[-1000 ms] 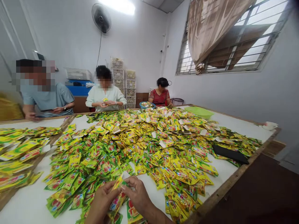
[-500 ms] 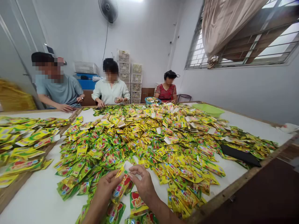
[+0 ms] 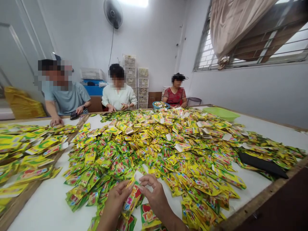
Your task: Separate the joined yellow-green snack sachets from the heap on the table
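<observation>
My left hand and my right hand are closed together on one yellow and green packet, held upright just above the near edge of the white table. My right fingers pinch its white top corner. A big heap of the same small packets covers the table in front of my hands. More packets lie under my wrists, one with red letters.
Three other people sit at the far side, handling packets. A flat black object lies at the right edge. A green basin and a blue bowl stand at the back. A second table with larger packets is on the left.
The view has shifted left and slightly down. My hands keep hold of the same packet and have sunk a little lower in the picture. The person at far left has lowered a hand onto the table.
</observation>
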{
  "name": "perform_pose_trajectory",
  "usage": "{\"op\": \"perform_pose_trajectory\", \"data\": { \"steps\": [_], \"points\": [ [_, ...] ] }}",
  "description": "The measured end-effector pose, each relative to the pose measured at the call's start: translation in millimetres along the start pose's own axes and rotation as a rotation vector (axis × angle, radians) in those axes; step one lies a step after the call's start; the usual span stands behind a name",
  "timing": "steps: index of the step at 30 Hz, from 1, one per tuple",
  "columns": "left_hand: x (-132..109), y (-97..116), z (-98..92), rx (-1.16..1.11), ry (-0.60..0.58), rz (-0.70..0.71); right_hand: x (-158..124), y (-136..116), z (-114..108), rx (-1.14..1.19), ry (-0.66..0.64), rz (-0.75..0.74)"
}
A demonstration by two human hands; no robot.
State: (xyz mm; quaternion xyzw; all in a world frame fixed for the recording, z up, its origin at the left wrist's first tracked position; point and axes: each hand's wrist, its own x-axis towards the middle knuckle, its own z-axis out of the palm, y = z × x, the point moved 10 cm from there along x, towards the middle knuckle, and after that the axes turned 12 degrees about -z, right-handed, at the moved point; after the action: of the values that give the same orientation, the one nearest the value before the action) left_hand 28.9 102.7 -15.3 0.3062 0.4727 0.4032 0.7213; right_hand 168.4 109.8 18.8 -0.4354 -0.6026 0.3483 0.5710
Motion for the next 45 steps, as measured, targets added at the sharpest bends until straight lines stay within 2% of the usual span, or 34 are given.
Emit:
{"op": "perform_pose_trajectory", "data": {
  "steps": [14, 20, 30, 33, 38, 40, 43, 45],
  "points": [
    [-7, 8, 3.7, -0.069, 0.012, 0.039, -1, 4, 5, 0.001, -0.049, 0.045],
    [0, 3, 2.5, -0.082, -0.034, 0.02, 1, 1, 13, 0.008, -0.142, -0.016],
    [-8, 15, 8.6, 0.075, 0.005, 0.107, 0, 22, 3, 0.196, 0.01, 0.127],
    [-7, 14, 7.1, 0.119, 0.016, 0.117, 3, 21, -3, 0.167, 0.04, 0.106],
    [-5, 14, -2.2, -0.01, 0.005, 0.123, 8, 5, -13, 0.156, 0.118, 0.016],
    [-5, 14, -1.5, -0.064, -0.022, 0.123, 6, 6, -5, 0.238, 0.068, 0.063],
    [-6, 13, 4.2, -0.091, -0.063, 0.108, 1, 8, 19, 0.398, -0.095, 0.142],
    [-6, 13, 7.0, -0.086, -0.078, 0.11, -1, 8, 24, 0.438, -0.133, 0.144]
  ]
}}
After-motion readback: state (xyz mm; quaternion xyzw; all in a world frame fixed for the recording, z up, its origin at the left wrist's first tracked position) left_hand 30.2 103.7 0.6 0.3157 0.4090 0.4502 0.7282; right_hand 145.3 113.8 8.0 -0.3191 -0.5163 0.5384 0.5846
